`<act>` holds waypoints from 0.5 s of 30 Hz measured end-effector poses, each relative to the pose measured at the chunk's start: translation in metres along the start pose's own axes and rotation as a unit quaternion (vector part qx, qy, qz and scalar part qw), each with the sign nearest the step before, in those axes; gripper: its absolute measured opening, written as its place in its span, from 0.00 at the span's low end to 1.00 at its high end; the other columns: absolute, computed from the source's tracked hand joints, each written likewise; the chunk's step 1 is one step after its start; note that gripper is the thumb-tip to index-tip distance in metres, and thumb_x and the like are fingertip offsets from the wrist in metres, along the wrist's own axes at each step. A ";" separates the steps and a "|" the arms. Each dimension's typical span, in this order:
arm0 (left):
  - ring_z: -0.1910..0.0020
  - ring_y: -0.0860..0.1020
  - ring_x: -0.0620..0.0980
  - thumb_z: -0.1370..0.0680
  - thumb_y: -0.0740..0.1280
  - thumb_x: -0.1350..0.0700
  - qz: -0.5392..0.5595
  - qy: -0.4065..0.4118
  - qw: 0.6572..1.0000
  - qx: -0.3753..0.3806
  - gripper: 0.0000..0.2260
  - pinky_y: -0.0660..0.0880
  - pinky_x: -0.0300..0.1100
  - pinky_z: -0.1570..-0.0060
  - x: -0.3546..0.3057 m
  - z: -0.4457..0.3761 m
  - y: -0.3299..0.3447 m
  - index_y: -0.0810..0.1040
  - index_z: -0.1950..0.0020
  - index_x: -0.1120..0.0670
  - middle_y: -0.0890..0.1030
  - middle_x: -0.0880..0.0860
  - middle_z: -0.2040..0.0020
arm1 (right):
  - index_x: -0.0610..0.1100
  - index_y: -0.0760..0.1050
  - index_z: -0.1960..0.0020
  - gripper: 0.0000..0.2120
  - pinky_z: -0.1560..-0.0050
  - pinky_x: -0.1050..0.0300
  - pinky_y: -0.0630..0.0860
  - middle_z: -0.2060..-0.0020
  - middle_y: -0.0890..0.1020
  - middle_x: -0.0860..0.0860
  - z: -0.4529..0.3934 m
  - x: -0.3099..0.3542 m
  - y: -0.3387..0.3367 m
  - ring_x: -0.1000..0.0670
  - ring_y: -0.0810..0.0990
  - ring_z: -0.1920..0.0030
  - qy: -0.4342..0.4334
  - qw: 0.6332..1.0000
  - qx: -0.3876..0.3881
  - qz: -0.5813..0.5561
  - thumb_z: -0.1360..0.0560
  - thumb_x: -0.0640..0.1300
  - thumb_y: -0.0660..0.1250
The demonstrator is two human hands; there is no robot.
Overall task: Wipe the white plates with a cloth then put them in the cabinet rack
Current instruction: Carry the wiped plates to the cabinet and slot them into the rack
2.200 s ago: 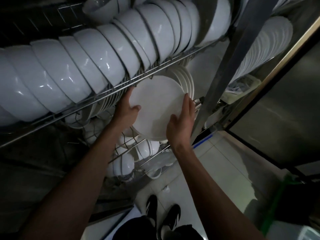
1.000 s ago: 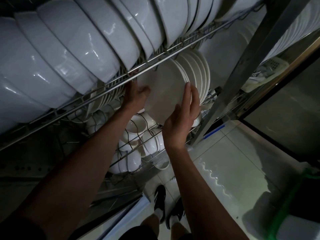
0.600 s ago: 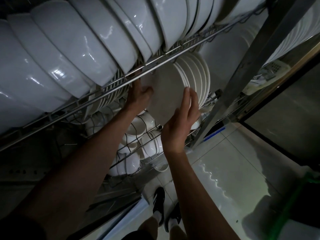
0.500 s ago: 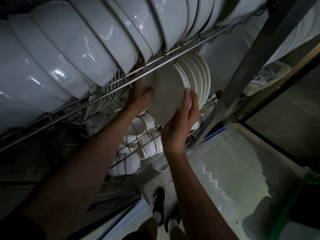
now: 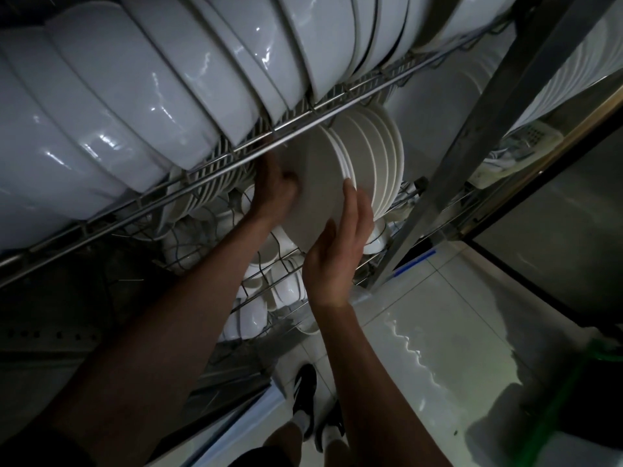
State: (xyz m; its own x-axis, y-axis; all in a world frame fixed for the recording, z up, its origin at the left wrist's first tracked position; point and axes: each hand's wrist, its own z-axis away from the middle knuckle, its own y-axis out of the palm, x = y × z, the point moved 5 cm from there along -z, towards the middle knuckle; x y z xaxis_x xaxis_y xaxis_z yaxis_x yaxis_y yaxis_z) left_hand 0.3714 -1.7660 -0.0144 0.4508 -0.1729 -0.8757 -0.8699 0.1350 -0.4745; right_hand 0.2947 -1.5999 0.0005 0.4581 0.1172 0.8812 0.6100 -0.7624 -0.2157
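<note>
White plate [image 5: 317,190] on edge under the front rail of the wire rack [image 5: 215,173], between both hands, at the near end of a row of upright plates [image 5: 381,163] and touching the first of them. Left hand [image 5: 274,193] behind the plate's left rim, fingers curled round that edge, thumb on the face. Right hand [image 5: 333,254] at the lower right rim, fingers straight and pressed together, flat along the edge, thumb against the near face. Plate round, shallow, matte and smooth, with a thin raised lip; the row beside it the same shape, rims stacked like ribs. Above, on the rack's upper tier, a long line of glossy white bowls [image 5: 151,96] tipped on their sides, overlapping, with bright glints on the glaze. Below, near the rack's lower front edge, small white cups [image 5: 286,288] in wire loops. Rack of thin shiny metal rods; a slanting metal post [image 5: 472,146] at its right corner. Pale glossy tiled floor [image 5: 438,332] underneath, dark shoes [image 5: 303,396] on it.
</note>
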 end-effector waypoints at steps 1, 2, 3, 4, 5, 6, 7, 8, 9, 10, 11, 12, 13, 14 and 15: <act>0.23 0.63 0.58 0.33 0.58 0.61 0.001 -0.002 1.000 -0.002 0.40 0.62 0.57 0.26 0.002 0.000 0.001 0.54 0.19 0.58 0.62 0.61 0.22 | 0.43 0.59 0.21 0.41 0.22 0.55 0.55 0.25 0.63 0.40 -0.001 0.000 0.000 0.52 0.55 0.21 -0.002 1.000 0.002 -0.006 0.30 0.19 0.54; 0.23 0.63 0.58 0.32 0.58 0.62 -0.002 -0.005 1.000 -0.004 0.39 0.62 0.56 0.26 0.002 0.001 0.002 0.54 0.19 0.58 0.62 0.61 0.22 | 0.42 0.59 0.21 0.42 0.22 0.56 0.55 0.25 0.63 0.39 -0.002 0.001 -0.001 0.51 0.56 0.21 -0.002 1.000 0.004 -0.011 0.31 0.19 0.54; 0.23 0.62 0.58 0.31 0.58 0.62 -0.007 -0.008 1.000 -0.006 0.39 0.62 0.56 0.25 0.000 0.003 0.003 0.53 0.19 0.58 0.61 0.61 0.21 | 0.41 0.59 0.21 0.42 0.22 0.55 0.56 0.26 0.63 0.39 -0.003 0.001 -0.001 0.50 0.57 0.21 -0.001 1.000 0.006 -0.015 0.32 0.18 0.54; 0.23 0.62 0.57 0.30 0.59 0.63 -0.011 -0.012 1.000 -0.010 0.38 0.61 0.54 0.25 -0.001 0.006 0.005 0.52 0.19 0.57 0.59 0.61 0.21 | 0.40 0.60 0.21 0.42 0.22 0.53 0.58 0.26 0.64 0.39 -0.004 0.003 -0.001 0.48 0.58 0.21 -0.003 1.000 0.007 -0.019 0.33 0.18 0.54; 0.22 0.60 0.57 0.28 0.59 0.64 -0.013 -0.014 1.000 -0.014 0.38 0.59 0.51 0.24 -0.004 0.009 0.006 0.51 0.18 0.57 0.57 0.61 0.20 | 0.39 0.60 0.22 0.42 0.22 0.50 0.60 0.27 0.64 0.38 -0.005 0.005 -0.001 0.46 0.60 0.22 -0.005 1.000 0.008 -0.022 0.34 0.18 0.54; 0.21 0.58 0.57 0.27 0.59 0.65 -0.019 -0.017 0.999 -0.020 0.37 0.57 0.47 0.23 -0.004 0.012 0.007 0.51 0.18 0.58 0.56 0.62 0.20 | 0.37 0.62 0.22 0.41 0.23 0.47 0.61 0.28 0.65 0.37 -0.005 0.005 -0.001 0.43 0.62 0.23 -0.007 1.000 0.008 -0.025 0.33 0.18 0.54; 0.21 0.57 0.59 0.26 0.58 0.66 -0.030 -0.016 0.999 -0.027 0.36 0.55 0.45 0.24 -0.005 0.014 0.009 0.52 0.19 0.60 0.54 0.63 0.20 | 0.35 0.62 0.23 0.39 0.23 0.46 0.62 0.28 0.65 0.36 -0.005 0.006 -0.001 0.41 0.62 0.24 -0.004 1.000 0.007 -0.027 0.32 0.20 0.53; 0.21 0.56 0.60 0.26 0.58 0.66 -0.031 -0.017 0.999 -0.029 0.35 0.55 0.44 0.24 -0.003 0.016 0.010 0.53 0.19 0.61 0.54 0.64 0.20 | 0.34 0.63 0.23 0.36 0.23 0.45 0.61 0.28 0.65 0.36 -0.006 0.006 -0.002 0.39 0.63 0.24 0.001 1.000 0.005 -0.030 0.31 0.23 0.52; 0.21 0.56 0.60 0.26 0.57 0.66 -0.024 -0.019 0.999 -0.028 0.34 0.55 0.44 0.23 -0.002 0.017 0.011 0.53 0.19 0.62 0.54 0.64 0.20 | 0.34 0.62 0.22 0.34 0.22 0.44 0.61 0.28 0.65 0.35 -0.007 0.005 -0.002 0.39 0.62 0.24 0.004 0.999 0.005 -0.031 0.29 0.27 0.51; 0.21 0.56 0.60 0.27 0.56 0.66 -0.013 -0.022 0.999 -0.027 0.35 0.55 0.41 0.23 0.000 0.018 0.011 0.54 0.19 0.62 0.54 0.64 0.20 | 0.35 0.61 0.22 0.33 0.22 0.42 0.61 0.27 0.64 0.35 -0.008 0.003 -0.002 0.39 0.62 0.23 0.002 1.000 0.007 -0.031 0.27 0.29 0.51; 0.21 0.56 0.60 0.27 0.56 0.67 -0.010 -0.026 0.999 -0.029 0.34 0.53 0.35 0.25 0.003 0.018 0.011 0.55 0.19 0.62 0.54 0.64 0.20 | 0.35 0.61 0.22 0.32 0.23 0.41 0.61 0.27 0.64 0.35 -0.009 0.002 -0.001 0.40 0.61 0.23 -0.003 1.000 0.009 -0.025 0.26 0.30 0.51; 0.20 0.56 0.59 0.25 0.57 0.68 -0.015 -0.028 0.999 -0.031 0.33 0.51 0.27 0.28 0.004 0.018 0.010 0.55 0.19 0.62 0.54 0.64 0.20 | 0.35 0.61 0.22 0.33 0.23 0.41 0.61 0.26 0.63 0.36 -0.009 0.001 0.000 0.41 0.61 0.23 -0.010 1.000 0.010 -0.017 0.27 0.28 0.52; 0.20 0.56 0.58 0.24 0.57 0.69 -0.023 -0.027 0.999 -0.031 0.32 0.49 0.21 0.32 0.002 0.019 0.008 0.55 0.19 0.62 0.55 0.64 0.20 | 0.35 0.61 0.22 0.35 0.23 0.42 0.61 0.26 0.63 0.36 -0.009 0.000 0.002 0.41 0.61 0.23 -0.013 1.000 0.010 -0.008 0.28 0.25 0.53; 0.20 0.56 0.58 0.23 0.57 0.68 -0.027 -0.017 0.999 -0.031 0.31 0.48 0.19 0.34 0.002 0.020 0.008 0.56 0.20 0.62 0.55 0.64 0.20 | 0.35 0.61 0.22 0.37 0.23 0.44 0.61 0.26 0.63 0.37 -0.008 0.000 0.004 0.42 0.61 0.23 -0.015 1.000 0.009 -0.003 0.30 0.22 0.53; 0.20 0.56 0.58 0.24 0.57 0.67 -0.027 -0.004 0.999 -0.028 0.31 0.50 0.21 0.32 -0.001 0.021 0.007 0.56 0.20 0.62 0.56 0.63 0.20 | 0.35 0.61 0.22 0.38 0.24 0.45 0.62 0.26 0.63 0.37 -0.006 0.000 0.005 0.42 0.61 0.23 -0.016 1.000 0.005 0.000 0.31 0.20 0.54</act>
State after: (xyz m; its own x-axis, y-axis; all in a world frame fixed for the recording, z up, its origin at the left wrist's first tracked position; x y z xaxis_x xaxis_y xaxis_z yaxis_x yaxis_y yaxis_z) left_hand 0.3687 -1.7446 -0.0186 0.4986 -0.1701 -0.8500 -0.8540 0.0716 -0.5153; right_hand 0.2940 -1.6075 0.0019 0.4784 0.1378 0.8673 0.6160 -0.7565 -0.2196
